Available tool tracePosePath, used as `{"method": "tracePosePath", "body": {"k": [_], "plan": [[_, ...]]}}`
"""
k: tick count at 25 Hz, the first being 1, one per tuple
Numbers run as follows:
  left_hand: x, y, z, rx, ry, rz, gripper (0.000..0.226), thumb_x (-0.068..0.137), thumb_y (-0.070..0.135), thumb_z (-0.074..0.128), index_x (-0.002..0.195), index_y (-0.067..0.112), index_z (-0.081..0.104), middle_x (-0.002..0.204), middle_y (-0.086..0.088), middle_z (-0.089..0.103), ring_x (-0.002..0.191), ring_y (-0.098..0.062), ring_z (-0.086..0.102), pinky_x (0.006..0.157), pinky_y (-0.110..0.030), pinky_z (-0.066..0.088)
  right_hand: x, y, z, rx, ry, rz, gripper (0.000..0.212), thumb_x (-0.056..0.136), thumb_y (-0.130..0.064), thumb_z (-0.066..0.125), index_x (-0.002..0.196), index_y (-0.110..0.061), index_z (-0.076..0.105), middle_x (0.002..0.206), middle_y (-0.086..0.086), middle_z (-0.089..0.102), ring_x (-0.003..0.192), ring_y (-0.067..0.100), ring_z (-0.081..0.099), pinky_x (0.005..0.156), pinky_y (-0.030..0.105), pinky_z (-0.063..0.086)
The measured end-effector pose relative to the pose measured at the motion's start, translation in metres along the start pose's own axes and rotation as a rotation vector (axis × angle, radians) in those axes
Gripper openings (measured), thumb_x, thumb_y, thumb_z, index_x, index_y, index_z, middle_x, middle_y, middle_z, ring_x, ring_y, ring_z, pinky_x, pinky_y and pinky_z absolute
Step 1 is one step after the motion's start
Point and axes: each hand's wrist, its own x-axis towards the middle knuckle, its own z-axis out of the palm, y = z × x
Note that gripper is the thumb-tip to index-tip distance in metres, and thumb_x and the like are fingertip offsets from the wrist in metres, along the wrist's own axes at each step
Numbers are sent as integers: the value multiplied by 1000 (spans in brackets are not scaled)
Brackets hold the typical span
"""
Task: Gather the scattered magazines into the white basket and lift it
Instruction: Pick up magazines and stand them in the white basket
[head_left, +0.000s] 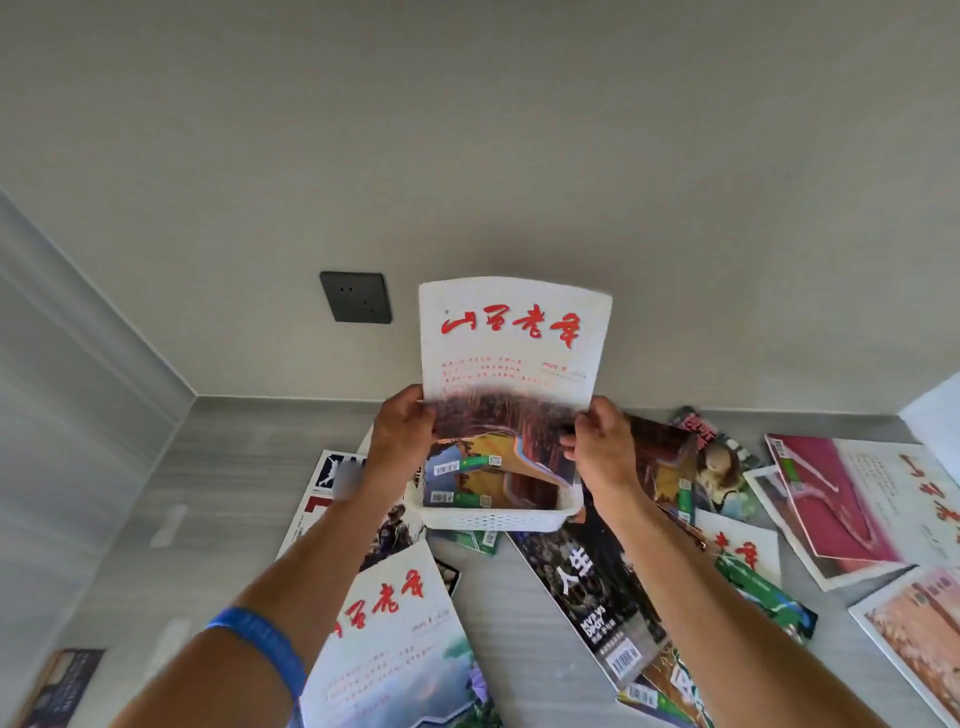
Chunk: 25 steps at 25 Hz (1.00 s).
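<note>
Head view is showing both hands holding one white magazine (511, 353) with red brush lettering upright at the centre of the frame, its lower edge dipping into the white basket (493, 518) just below. The left hand (402, 434) is gripping the magazine's lower left edge with fingers curled around it, and the right hand (602, 447) is pinching the lower right edge the same way. Inside the basket a few other magazines are already standing. More magazines are lying scattered on the grey floor (228, 467) around it: a white one (395, 634) at lower centre, a dark one (587, 587) right of it, and a pink-and-white one (852, 504) at far right. A blue wristband (265, 644) is sitting on the left forearm, and a dark wall socket (356, 297) is showing left of the held magazine.
</note>
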Motion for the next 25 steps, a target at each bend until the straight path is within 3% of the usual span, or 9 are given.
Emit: {"method": "tracePosePath", "body": {"k": [4,6,9,11,13,15,19,21,25], "plan": [[27,-34,0,72,-1,-105,35,94,7,51,82,33,71,106,-9,74,93,-29,72,84,-54,58,33,33,22,-69,-58,64,30,98,-5,35,89,-24,57,87,9,64,63,22,65,49,23,52],[31,-51,-2,97,-14,-177,30,90,9,52,91,30,74,101,-4,75,86,-25,72,81,-54,59,36,45,19,-86,-70,138,27,97,-9,42,96,-30,58,89,1,67,71,25,71,65,37,62],[13,-67,-10,148,46,-222,25,87,19,57,107,25,71,100,4,72,78,-12,65,62,-32,54,22,55,11,-140,-69,135,42,91,-2,49,123,-27,55,112,-12,60,81,6,65,75,30,55],[-21,-81,-17,69,112,-169,19,88,13,62,104,16,71,98,0,71,76,-8,63,56,-17,47,-10,61,6,-132,-50,57,46,86,8,52,118,-25,58,110,-19,63,88,-5,62,83,26,51],[-72,-108,-29,50,163,-195,22,85,1,63,97,17,70,96,-5,73,71,-12,64,50,-9,46,-57,76,4,-83,-79,23,44,86,11,55,110,-24,63,109,-12,68,95,7,66,85,31,52],[-132,-150,-48,133,245,-341,29,81,-2,62,99,19,69,99,-9,74,69,-25,68,49,-20,49,-106,102,8,-112,-172,64,43,85,14,52,102,-24,64,104,-1,71,92,19,67,76,29,53],[-215,-207,-68,500,249,-604,48,76,0,59,122,12,58,115,-16,54,103,-37,57,86,-41,52,-175,161,28,-562,-463,177,27,89,-11,62,115,-17,56,114,-2,62,108,22,63,82,22,45],[-226,-212,-63,509,250,-608,53,77,4,61,128,13,50,110,-15,51,98,-31,54,74,-33,51,-192,180,37,-712,-509,177,32,86,-26,66,114,-17,55,112,2,63,101,23,63,78,26,47],[-220,-212,-64,91,348,-744,44,76,-12,64,111,11,52,108,-21,65,79,-29,65,49,-26,55,-208,201,40,-630,-467,340,31,74,-27,72,101,-19,59,95,4,67,87,24,65,68,32,48]]}}
